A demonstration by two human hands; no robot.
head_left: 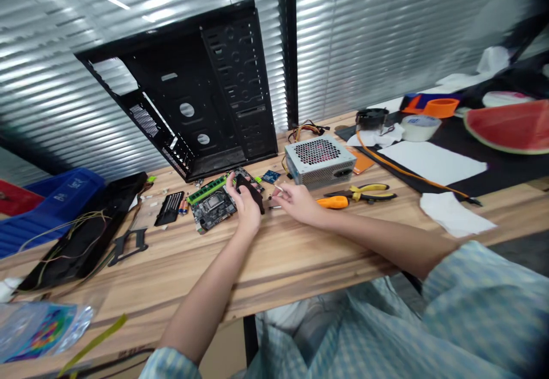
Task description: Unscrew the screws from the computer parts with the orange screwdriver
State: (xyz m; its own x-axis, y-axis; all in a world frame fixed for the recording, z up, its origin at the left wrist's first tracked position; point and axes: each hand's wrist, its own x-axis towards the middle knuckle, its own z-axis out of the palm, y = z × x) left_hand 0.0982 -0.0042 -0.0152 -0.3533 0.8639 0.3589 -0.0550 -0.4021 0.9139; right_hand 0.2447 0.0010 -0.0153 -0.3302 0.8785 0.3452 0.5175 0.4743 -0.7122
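Note:
My left hand (244,207) grips a small black plastic part (251,192) just above the right edge of a computer motherboard (212,210), which lies flat on the wooden table (180,279). A green RAM stick (206,190) sits in the board's far side. My right hand (297,202) is a little to the right, its fingers pinching a thin metal pin (278,188). An orange-handled screwdriver (333,202) lies just beyond those fingers. A small blue circuit board (271,176) rests past the motherboard.
An open black PC case frame (184,93) stands behind the motherboard, with a silver power supply (319,162) to its right. Yellow-handled pliers (360,194) lie nearby. A black panel with loose wires (81,239) and a blue crate (51,207) occupy the left.

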